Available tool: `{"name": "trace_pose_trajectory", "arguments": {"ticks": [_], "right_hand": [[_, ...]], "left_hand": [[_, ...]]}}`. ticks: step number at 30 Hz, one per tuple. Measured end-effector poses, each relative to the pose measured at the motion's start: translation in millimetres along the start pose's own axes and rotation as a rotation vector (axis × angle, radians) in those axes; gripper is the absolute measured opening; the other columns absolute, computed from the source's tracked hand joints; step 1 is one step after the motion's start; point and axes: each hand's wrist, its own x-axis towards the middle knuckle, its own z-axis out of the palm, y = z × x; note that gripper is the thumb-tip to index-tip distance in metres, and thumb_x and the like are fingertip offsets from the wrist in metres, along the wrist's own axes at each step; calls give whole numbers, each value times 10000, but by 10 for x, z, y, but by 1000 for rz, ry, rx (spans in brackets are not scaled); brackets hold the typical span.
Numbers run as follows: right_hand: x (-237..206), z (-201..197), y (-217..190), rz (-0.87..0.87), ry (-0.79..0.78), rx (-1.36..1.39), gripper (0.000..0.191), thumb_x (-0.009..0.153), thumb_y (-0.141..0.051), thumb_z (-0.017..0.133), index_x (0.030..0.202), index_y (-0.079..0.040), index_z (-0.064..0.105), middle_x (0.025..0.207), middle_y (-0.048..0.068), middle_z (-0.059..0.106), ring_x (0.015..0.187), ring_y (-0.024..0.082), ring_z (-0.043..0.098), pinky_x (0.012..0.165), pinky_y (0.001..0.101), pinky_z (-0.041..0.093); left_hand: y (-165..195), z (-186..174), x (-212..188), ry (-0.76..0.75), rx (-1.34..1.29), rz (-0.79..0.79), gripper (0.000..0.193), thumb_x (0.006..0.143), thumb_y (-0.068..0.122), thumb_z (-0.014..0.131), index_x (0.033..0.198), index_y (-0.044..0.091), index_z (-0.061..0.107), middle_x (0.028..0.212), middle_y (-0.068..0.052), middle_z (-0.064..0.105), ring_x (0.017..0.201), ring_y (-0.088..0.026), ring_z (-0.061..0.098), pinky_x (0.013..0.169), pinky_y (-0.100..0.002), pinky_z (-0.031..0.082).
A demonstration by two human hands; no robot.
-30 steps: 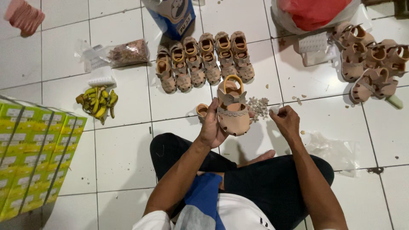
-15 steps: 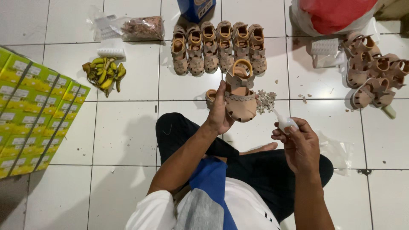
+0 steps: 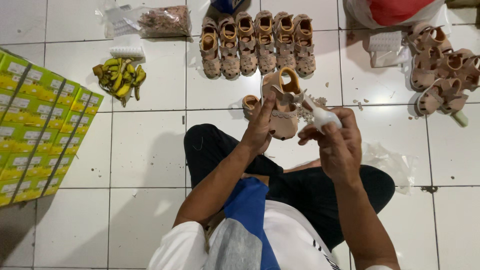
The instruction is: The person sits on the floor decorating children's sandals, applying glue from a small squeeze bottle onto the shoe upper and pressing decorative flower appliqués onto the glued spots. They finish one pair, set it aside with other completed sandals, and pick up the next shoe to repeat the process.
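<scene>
My left hand point(image 3: 260, 127) grips a small beige child's sandal point(image 3: 282, 102), sole side toward me, raised above my lap. My right hand point(image 3: 335, 137) holds a small white squeeze bottle point(image 3: 320, 115) with its tip pointing at the sandal's strap. Both hands are close together over the white tiled floor, just in front of my crossed legs in black trousers.
A row of finished beige sandals point(image 3: 257, 45) lies ahead; a loose pile of sandals point(image 3: 442, 70) sits at right. Bananas point(image 3: 120, 80) and stacked green-yellow boxes point(image 3: 35, 130) are at left. A plastic bag point(image 3: 165, 20) and small white bits point(image 3: 305, 115) lie on the floor.
My right hand picked up the white bottle from the floor and brought it to the sandal. The left hand lifted the sandal closer to me.
</scene>
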Motion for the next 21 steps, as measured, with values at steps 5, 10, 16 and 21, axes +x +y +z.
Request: {"name": "trace_pose_trajectory", "arguments": {"ticks": [5,10,16,21], "right_hand": [[466,-12,71,-3,-132,-334,225,1147,-197,472,1261,-22,388,1182,269,694,890,238,721,799,358,630],[663,-298,-48,-13,-134,-363,184,1147,-205,471,1223,-48,413,1108,235,712,878,221,743,791,345,659],[604,-305,68,23,-145,-321,214,1148,-215,508,1232,-35,426,1068,218,681,778,175,655,694,308,581],[681,-379,50,70,-151,-381,239,1128,-230,521,1240,-36,437,1000,187,685,792,166,678,693,294,589]], "left_hand": [[50,55,-54,-43,33,-83,706,1007,610,581,1392,24,497,1180,-126,668,1029,-189,704,870,-342,625],[135,-30,-35,-85,-49,-135,697,987,630,574,1362,45,510,1112,-113,682,976,-185,708,812,-344,639],[47,-1,33,-130,-2,-123,681,1038,601,552,1388,16,532,1144,-134,686,997,-200,704,828,-349,632],[56,-38,15,-203,-37,-230,704,1051,626,506,1404,17,503,1128,-154,685,977,-242,716,798,-376,645]]}}
